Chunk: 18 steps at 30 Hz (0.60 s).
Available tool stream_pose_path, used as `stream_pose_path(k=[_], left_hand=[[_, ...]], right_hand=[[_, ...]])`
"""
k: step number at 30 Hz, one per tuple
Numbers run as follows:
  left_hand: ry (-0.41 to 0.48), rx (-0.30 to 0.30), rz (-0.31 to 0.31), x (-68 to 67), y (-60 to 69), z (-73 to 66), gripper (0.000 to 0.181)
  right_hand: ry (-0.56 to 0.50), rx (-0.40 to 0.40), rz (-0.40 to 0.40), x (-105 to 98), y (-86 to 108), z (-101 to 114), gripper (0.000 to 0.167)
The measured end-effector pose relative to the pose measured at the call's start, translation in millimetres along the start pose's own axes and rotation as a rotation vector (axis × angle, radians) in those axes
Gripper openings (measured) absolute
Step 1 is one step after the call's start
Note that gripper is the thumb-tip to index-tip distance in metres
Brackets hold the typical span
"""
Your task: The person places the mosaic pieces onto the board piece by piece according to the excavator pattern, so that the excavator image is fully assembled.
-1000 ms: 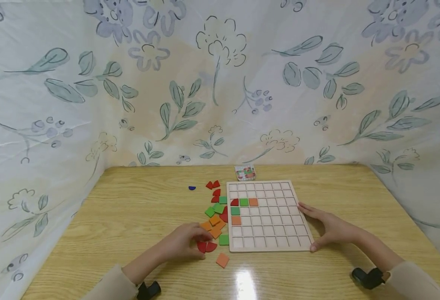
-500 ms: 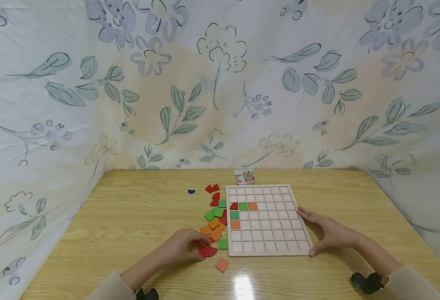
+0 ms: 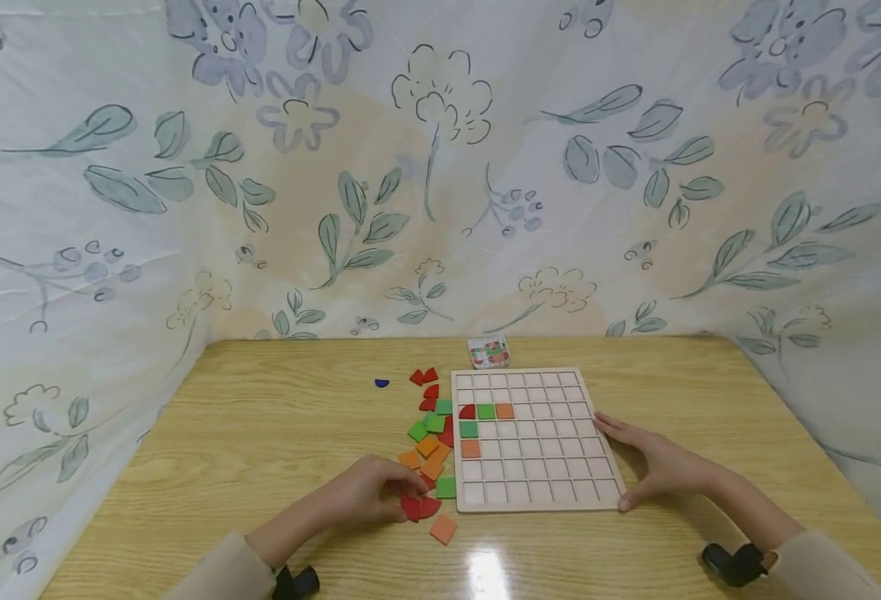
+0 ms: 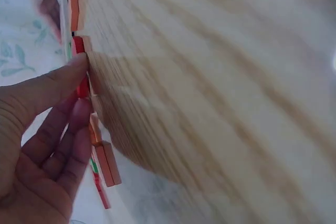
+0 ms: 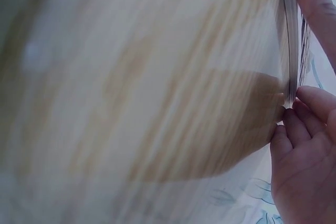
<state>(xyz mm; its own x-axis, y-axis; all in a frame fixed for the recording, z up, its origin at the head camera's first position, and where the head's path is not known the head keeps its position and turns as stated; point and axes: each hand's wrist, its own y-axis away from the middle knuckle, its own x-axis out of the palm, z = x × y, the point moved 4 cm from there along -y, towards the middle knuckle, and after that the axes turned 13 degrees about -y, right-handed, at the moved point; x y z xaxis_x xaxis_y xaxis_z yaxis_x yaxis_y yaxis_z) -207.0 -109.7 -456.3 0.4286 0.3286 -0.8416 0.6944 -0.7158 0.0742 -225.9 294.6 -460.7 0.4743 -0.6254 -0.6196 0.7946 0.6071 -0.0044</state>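
My left hand point(image 3: 368, 492) holds red quarter-circle tiles point(image 3: 428, 507) low on the table, left of the gridded wooden board point(image 3: 553, 471). In the left wrist view, thumb and fingers pinch a red tile point(image 4: 82, 86) at its two ends; how many pieces they hold cannot be told. My right hand point(image 3: 665, 462) lies at the board's right edge, fingers extended along it and thumb at the near corner. On the board's left side sit a red quarter-circle point(image 3: 468, 412), a green square point(image 3: 486, 411), an orange square point(image 3: 504, 411), a teal square point(image 3: 469, 429) and a salmon square point(image 3: 471, 448).
Loose orange squares point(image 3: 427, 447), green squares point(image 3: 436, 423) and red pieces crowd the board's left edge. A salmon square point(image 3: 443, 529) lies nearest me. A small blue half-circle point(image 3: 382, 383) sits farther left. A pattern card point(image 3: 489, 352) stands behind the board on the wooden table point(image 3: 260, 400).
My left hand and the red quarter-circles under its fingers have shifted slightly right, towards the board. My right hand stays at the board's edge, and the pieces on the board are the same.
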Motion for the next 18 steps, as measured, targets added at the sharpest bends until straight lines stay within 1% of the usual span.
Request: stream_pose_path(k=[3,6,10,15,18], left_hand=[[-0.005,0.032,-0.002,-4.6,-3.4,-2.6,0.031],[-0.019,0.058,-0.007,-11.9,-8.8,-6.0,0.030],[-0.064,0.085,-0.029,-20.1,-21.4,-9.8,0.030],[-0.087,0.113,-0.023,-20.7,-40.5,-12.9,0.032],[-0.074,0.119,-0.006,-18.5,-53.1,-15.2,0.032]], right_hand=[[0.004,-0.015,-0.004,-1,0.5,-1,0.109],[0.016,-0.011,-0.008,0,0.7,-1,0.109],[0.028,0.016,-0.014,-2,0.3,0,0.110],[0.036,0.010,-0.006,-1,0.2,1,0.110],[0.036,0.013,-0.012,-1,0.7,-1,0.110]])
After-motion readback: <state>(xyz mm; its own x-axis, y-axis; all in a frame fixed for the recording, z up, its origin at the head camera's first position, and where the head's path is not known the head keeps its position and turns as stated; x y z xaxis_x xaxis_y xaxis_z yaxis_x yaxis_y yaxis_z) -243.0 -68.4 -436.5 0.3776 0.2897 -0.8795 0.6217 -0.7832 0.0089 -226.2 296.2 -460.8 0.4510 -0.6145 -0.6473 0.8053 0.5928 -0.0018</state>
